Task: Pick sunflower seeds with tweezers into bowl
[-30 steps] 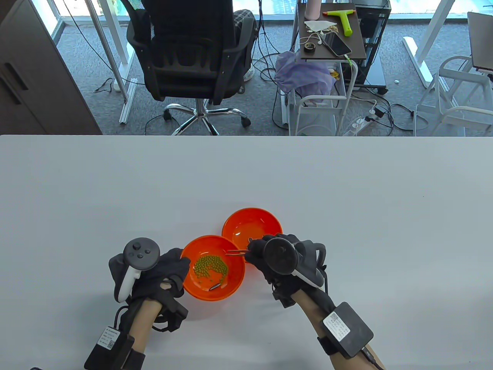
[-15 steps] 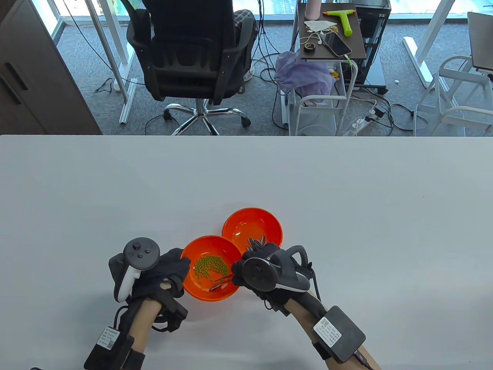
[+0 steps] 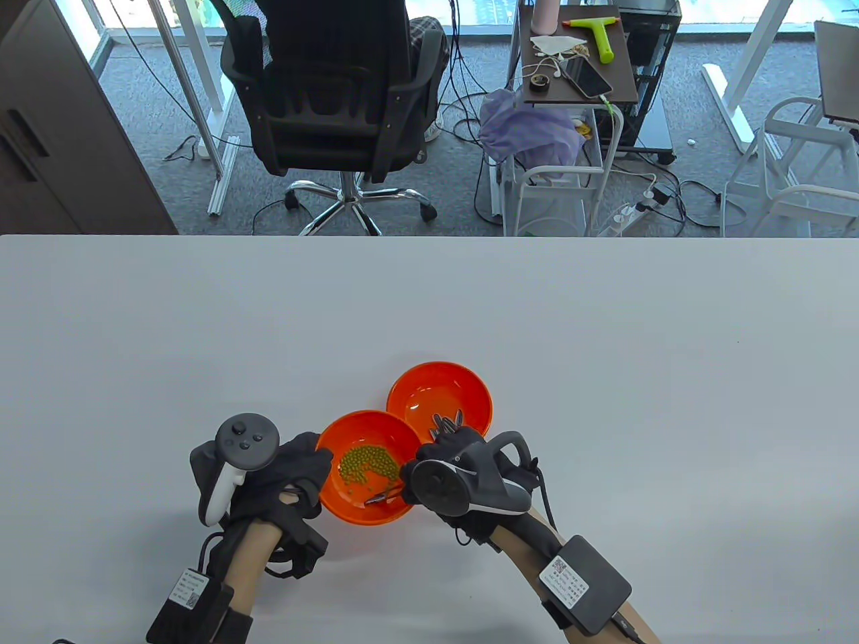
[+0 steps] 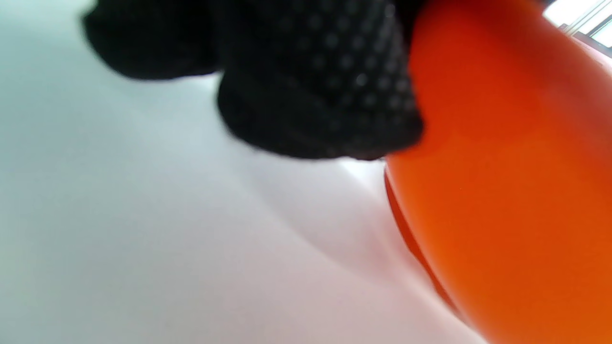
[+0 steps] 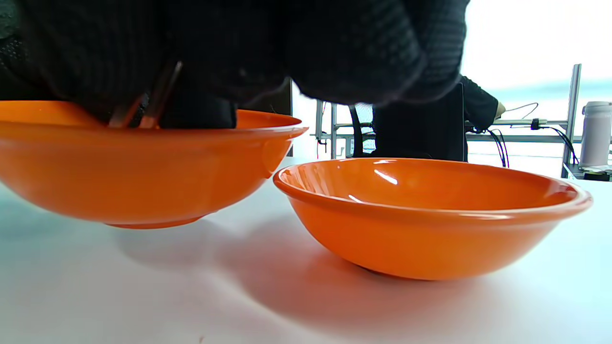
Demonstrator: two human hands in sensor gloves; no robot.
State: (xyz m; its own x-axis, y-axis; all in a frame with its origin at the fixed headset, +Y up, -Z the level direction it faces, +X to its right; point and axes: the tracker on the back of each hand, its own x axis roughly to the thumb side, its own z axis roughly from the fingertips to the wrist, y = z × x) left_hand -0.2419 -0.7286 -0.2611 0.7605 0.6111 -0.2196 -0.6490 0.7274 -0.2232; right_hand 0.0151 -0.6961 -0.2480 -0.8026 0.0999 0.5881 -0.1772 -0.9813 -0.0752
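Two orange bowls stand side by side. The near bowl (image 3: 349, 433) holds a heap of green beans (image 3: 366, 464) and a dark sunflower seed (image 3: 371, 500). The far bowl (image 3: 436, 382) holds several sunflower seeds (image 3: 446, 421). My right hand (image 3: 419, 479) grips metal tweezers (image 3: 389, 495). Their tips reach down into the near bowl at the seed; I cannot tell if it is pinched. My left hand (image 3: 305, 469) holds the near bowl's left rim. The right wrist view shows the tweezers (image 5: 153, 102) dipping into the near bowl (image 5: 119, 167), with the far bowl (image 5: 430, 224) beside it. The left wrist view shows gloved fingers (image 4: 315, 86) against the bowl wall (image 4: 502, 167).
The white table (image 3: 604, 335) stretches wide around the bowls. Beyond its far edge are an office chair (image 3: 335, 87) and a small cart (image 3: 577, 60) on the floor.
My right hand moved from over the far bowl down and left to the near bowl, lowering the tweezer tips to the seed there. The left hand stayed still.
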